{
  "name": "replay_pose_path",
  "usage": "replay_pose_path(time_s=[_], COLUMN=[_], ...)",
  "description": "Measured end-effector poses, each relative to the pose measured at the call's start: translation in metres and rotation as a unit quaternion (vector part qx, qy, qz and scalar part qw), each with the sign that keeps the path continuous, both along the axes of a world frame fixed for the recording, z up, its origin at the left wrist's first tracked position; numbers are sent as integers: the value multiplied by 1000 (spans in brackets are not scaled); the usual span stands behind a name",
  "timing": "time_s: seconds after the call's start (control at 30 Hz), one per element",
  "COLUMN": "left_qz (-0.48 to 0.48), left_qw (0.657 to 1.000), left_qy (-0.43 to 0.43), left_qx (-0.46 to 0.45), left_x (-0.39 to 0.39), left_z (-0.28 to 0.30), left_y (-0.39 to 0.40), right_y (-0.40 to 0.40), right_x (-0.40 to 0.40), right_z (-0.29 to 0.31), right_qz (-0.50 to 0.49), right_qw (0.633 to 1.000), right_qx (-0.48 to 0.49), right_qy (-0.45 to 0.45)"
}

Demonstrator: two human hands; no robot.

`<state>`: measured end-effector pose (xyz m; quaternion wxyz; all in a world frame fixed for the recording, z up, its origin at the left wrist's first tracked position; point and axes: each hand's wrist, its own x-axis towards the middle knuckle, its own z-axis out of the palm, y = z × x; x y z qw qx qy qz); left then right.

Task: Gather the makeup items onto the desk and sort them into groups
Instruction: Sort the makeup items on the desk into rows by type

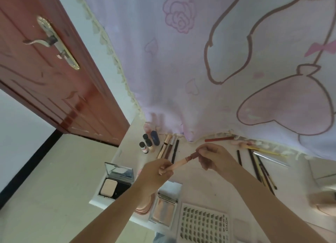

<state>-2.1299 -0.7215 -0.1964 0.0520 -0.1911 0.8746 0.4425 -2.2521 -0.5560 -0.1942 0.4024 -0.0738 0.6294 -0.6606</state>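
Observation:
Above the white desk (205,184) both hands hold one lip gloss tube (181,162). My left hand (158,171) grips its pale pink cap end, and my right hand (212,157) pinches its brownish end. On the desk lie small bottles (148,142), a row of slim tubes and pencils (169,149), a red pencil (219,139), dark pencils and brushes (261,171), an open black compact (115,182), a second open palette (163,209) and a false-lash card (201,224).
A pink patterned cloth (218,60) hangs over the back of the desk. A red-brown door (45,69) with a brass handle stands to the left. Pale floor tiles (45,197) lie left of the desk edge. A blurred pinkish object (323,201) sits at the right.

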Motion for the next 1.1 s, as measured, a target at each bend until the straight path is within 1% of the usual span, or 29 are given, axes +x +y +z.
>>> replay_pose_path(time_s=[0.1,0.23,0.33,0.4,0.47,0.57,0.67,0.77,1.1], left_qz=[8,6,-10,-14,-28,-48,-47,-49,-145], left_qw=[1000,998,996,996,994,985,980,975,945], left_qy=[-25,-30,-25,-16,-5,0,-12,-49,-192], left_qx=[-14,-59,-83,-85,-110,-164,-194,-209,-223], left_x=[2,2,0,-2,-5,-9,-14,-23,-51], left_z=[-4,-15,-23,-26,-29,-34,-42,-48,-72], left_y=[-24,-59,-83,-95,-106,-123,-141,-161,-192], right_y=[-26,-49,-61,-70,-79,-97,-116,-132,-162], right_x=[0,-3,-2,0,2,9,11,7,4], right_z=[-3,-3,-4,-4,-3,-5,-17,-27,-31], right_qz=[-14,-49,-77,-85,-63,0,41,69,116], right_qw=[1000,998,993,985,967,917,879,853,819], right_qx=[5,26,63,101,157,230,263,302,372], right_qy=[14,44,68,110,192,326,395,419,421])
